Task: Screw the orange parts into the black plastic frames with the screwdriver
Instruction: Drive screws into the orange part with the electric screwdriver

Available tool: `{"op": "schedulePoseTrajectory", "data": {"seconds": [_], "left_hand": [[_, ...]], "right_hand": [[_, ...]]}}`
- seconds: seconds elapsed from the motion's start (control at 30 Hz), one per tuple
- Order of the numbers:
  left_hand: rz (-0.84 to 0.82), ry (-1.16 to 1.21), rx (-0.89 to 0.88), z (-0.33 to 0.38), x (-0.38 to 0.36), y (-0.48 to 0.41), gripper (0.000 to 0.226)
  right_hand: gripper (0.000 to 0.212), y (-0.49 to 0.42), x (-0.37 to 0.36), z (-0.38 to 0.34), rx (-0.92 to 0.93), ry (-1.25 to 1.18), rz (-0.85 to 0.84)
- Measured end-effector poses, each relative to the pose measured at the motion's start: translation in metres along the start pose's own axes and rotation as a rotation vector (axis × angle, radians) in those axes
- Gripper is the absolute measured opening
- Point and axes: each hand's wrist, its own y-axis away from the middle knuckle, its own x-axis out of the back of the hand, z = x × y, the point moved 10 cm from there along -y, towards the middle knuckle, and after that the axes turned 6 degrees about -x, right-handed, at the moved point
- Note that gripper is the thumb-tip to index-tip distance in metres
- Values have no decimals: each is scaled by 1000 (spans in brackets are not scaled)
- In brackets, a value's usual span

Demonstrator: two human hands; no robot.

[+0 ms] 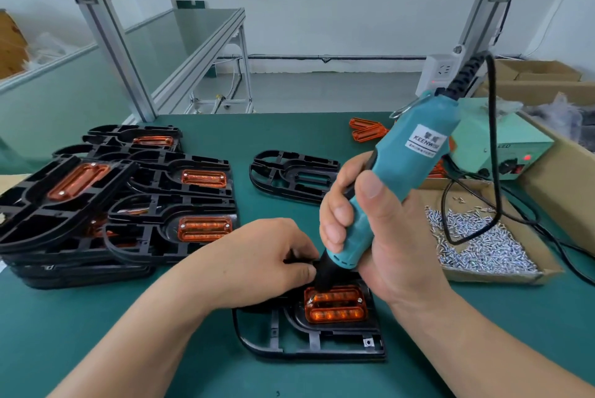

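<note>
A black plastic frame [309, 346] lies at the front centre of the green mat, with an orange part [336, 304] seated in it. My right hand [370, 230] grips a teal electric screwdriver [409, 165], tilted, its black tip down at the orange part's left end. My left hand [257, 262] rests on the frame's far left side with its fingers pinched beside the tip. What the fingers pinch is hidden. An empty black frame [289, 177] lies further back. Loose orange parts [367, 130] sit at the back.
A pile of black frames with orange parts fitted [135, 198] fills the left. An open cardboard tray of small silver screws [476, 236] stands at the right, the screwdriver's black cable [495, 153] looping over it. A pale green power box [502, 146] and cardboard boxes stand behind.
</note>
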Motion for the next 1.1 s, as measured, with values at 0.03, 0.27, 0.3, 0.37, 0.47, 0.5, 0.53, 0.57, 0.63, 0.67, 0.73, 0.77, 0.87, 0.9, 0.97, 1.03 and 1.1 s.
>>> {"op": "schedulePoseTrajectory", "data": {"seconds": [0.03, 0.27, 0.3, 0.37, 0.47, 0.5, 0.53, 0.57, 0.63, 0.67, 0.73, 0.77, 0.87, 0.9, 0.97, 1.03, 1.1], "left_hand": [[-4, 7, -2, 1, 0, 0, 16], [1, 132, 45, 3, 1, 0, 9], [-10, 155, 49, 5, 1, 1, 5], [-41, 156, 45, 10, 1, 5, 19], [-32, 171, 28, 12, 3, 6, 38], [-14, 162, 19, 13, 5, 5, 42], [10, 146, 12, 11, 6, 4, 43], [28, 124, 11, 8, 6, 3, 43], [31, 90, 28, 1, 3, 2, 43], [28, 75, 35, -1, 3, 3, 42], [28, 59, 45, -1, 3, 4, 43], [36, 53, 45, 0, 5, 4, 47], [53, 62, 48, 1, 8, 7, 56], [56, 64, 49, 2, 8, 7, 56], [42, 65, 59, 3, 7, 6, 56], [26, 82, 76, 2, 5, 5, 53], [1, 93, 79, 3, 3, 3, 48]], "right_hand": [[40, 0, -2, 0, -3, 14, -11], [38, 5, -33, 5, -12, 175, -162], [37, 6, -39, 7, -23, 203, -188], [37, 6, -49, 11, -51, 249, -227], [43, 5, -57, 13, -72, 284, -262], [44, 4, -59, 12, -72, 293, -266], [44, 2, -60, 11, -68, 297, -269], [44, 1, -61, 10, -62, 296, -270], [43, -1, -60, 7, -50, 290, -254], [43, -2, -59, 7, -47, 285, -245], [42, -2, -59, 10, -54, 300, -244], [41, -2, -59, 13, -62, 316, -251], [33, -4, -61, 18, -101, 350, -258], [30, -5, -62, 18, -112, 347, -260], [25, -5, -61, 18, -124, 338, -261], [21, -4, -60, 18, -118, 314, -282], [25, -3, -61, 16, -102, 257, -302]]}}
